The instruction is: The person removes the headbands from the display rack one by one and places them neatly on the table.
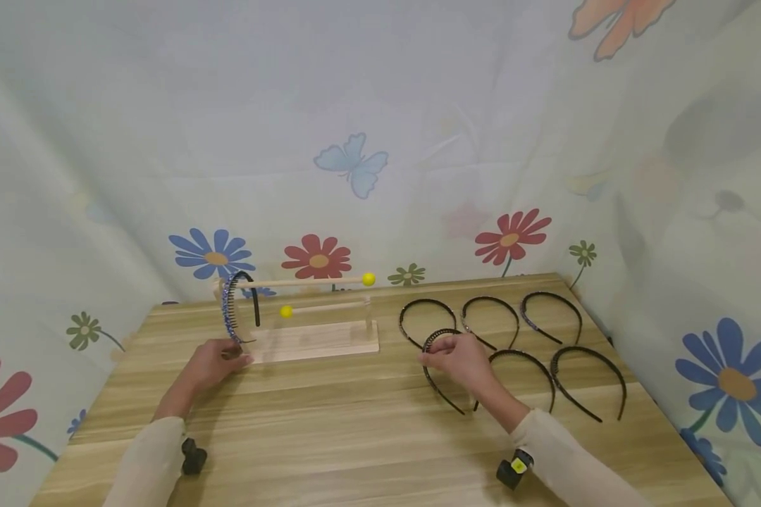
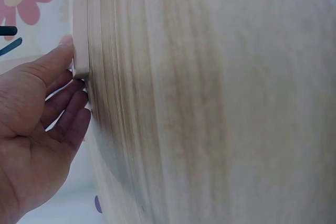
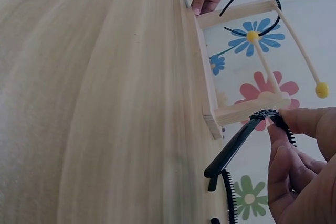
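My left hand (image 1: 215, 362) grips the near left corner of a pale wooden stand (image 1: 317, 343), its thumb against the base in the left wrist view. A black toothed headband (image 1: 228, 310) with blue sparkling trim hangs at the left end of the stand's upper rod. Over the table at the right, my right hand (image 1: 459, 359) pinches another black toothed headband (image 3: 236, 148) between thumb and fingers near the top of its arch. Its two legs point down and away from the palm in the right wrist view.
Several black headbands, among them one at the far right (image 1: 580, 324), lie in rows on the wood-grain table (image 1: 330, 436). Yellow balls (image 1: 368, 279) cap the stand's two rods. A flower-printed cloth (image 1: 260, 141) hangs behind the table and along its sides.
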`<state>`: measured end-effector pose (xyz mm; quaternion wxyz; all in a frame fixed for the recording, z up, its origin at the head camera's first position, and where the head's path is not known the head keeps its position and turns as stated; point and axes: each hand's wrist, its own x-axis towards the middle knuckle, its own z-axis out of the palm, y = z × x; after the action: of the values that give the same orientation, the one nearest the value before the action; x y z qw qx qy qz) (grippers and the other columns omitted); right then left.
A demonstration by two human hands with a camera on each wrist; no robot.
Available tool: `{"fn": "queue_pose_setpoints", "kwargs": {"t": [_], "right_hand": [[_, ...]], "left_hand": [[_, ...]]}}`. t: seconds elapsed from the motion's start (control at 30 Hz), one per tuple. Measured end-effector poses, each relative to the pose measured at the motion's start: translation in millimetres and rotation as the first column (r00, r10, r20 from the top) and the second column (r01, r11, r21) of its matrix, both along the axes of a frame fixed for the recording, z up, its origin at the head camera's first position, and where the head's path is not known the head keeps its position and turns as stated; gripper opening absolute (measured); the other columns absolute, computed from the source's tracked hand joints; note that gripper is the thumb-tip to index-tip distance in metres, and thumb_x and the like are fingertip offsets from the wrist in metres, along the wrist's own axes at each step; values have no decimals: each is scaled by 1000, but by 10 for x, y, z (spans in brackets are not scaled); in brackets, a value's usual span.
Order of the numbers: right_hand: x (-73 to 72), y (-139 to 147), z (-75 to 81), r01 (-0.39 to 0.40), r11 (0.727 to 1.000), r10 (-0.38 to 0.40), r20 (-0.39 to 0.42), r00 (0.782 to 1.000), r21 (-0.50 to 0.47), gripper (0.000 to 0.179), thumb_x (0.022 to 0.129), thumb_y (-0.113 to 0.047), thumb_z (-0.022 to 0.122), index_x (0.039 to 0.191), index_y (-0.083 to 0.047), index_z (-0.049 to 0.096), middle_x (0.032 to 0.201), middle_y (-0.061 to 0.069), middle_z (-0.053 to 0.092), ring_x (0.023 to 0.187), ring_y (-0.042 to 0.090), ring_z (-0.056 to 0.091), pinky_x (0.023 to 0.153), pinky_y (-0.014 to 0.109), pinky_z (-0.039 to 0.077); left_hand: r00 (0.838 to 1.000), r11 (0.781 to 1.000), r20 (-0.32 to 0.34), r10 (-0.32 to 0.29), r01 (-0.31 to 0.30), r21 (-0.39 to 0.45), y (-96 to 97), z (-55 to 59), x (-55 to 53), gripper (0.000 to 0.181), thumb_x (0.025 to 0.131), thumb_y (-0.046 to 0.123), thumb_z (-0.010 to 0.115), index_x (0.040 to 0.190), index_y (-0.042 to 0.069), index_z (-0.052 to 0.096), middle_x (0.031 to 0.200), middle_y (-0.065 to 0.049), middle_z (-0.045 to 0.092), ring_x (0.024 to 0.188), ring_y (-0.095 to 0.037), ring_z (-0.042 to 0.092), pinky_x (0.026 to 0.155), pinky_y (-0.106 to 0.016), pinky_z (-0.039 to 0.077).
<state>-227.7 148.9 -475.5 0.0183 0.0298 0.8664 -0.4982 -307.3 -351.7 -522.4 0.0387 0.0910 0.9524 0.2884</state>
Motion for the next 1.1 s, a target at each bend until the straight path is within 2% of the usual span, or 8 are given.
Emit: {"fn": "queue_pose_setpoints", "kwargs": {"t": [0.4, 0.63, 0.9, 1.1], "right_hand": [[5, -6, -159, 23, 1000, -23, 18, 1000, -9, 19, 83, -28, 87, 82, -12, 77, 80, -3, 74, 76, 16, 60, 63, 30, 46], [26, -24, -185, 25, 999, -23, 55, 998, -41, 18, 84, -28, 85, 82, -12, 77, 78, 1, 70, 62, 15, 54, 55, 29, 44], [16, -51, -252, 24, 998, -21, 54, 998, -58, 18, 85, -26, 85, 82, -10, 77, 73, -2, 71, 56, 14, 55, 52, 28, 45], [31, -62, -253, 9, 998, -6, 62, 998, -58, 21, 86, -29, 84, 81, -10, 77, 73, -1, 73, 61, 16, 60, 53, 28, 47]], "left_hand": [[1000, 1000, -13, -4, 4, 6, -2, -1, 9, 43, 98, 32, 71, 120, -5, 69, 123, -27, 68, 116, -47, 63, 95, -59, 53], [1000, 1000, -22, -8, 8, 2, -9, 3, 10, 43, 97, 31, 72, 119, -6, 68, 122, -28, 68, 114, -47, 64, 93, -59, 54], [1000, 1000, -17, -7, 6, -5, -6, 10, 13, 45, 98, 32, 72, 121, -7, 67, 122, -29, 67, 114, -47, 63, 93, -59, 53], [1000, 1000, -3, -1, 1, -6, -1, 5, 8, 44, 98, 30, 71, 123, -6, 67, 125, -28, 66, 116, -47, 62, 96, -60, 52]]}}
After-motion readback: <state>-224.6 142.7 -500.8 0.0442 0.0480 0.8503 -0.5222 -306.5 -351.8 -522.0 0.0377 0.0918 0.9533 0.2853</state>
